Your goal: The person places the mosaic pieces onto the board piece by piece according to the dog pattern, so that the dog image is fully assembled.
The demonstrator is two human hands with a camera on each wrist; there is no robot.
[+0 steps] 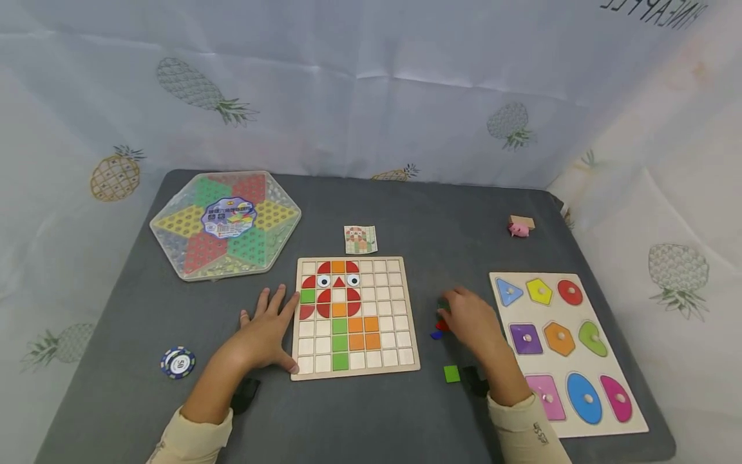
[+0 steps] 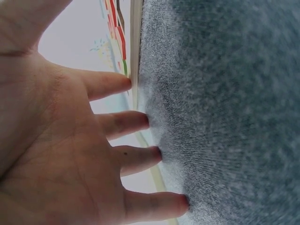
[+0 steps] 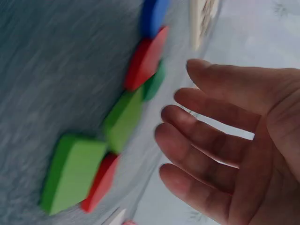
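My left hand (image 1: 261, 335) is spread flat along the left side of a wooden grid board (image 1: 388, 293). Its thumb and forefinger touch the board's edge, and other fingertips (image 2: 154, 154) rest on the dark cloth. Red, orange, green and eye-marked tiles fill part of the grid in an owl-like pattern. Right of the board, my right hand (image 1: 472, 322) hovers over loose tiles, its fingers loosely bent and holding nothing in the right wrist view. Beside it lie a blue tile (image 3: 153, 16), a red tile (image 3: 146, 58), a dark green tile (image 3: 154, 82) and light green tiles (image 3: 75, 173).
A small pattern card (image 1: 361, 240) lies behind the board. At the back left is a hexagonal Chinese checkers box (image 1: 174, 222). Poker chips (image 1: 177, 362) sit at left. A knobbed shape puzzle (image 1: 556, 296) lies at right, with a pink pig figure (image 1: 518, 229) behind it.
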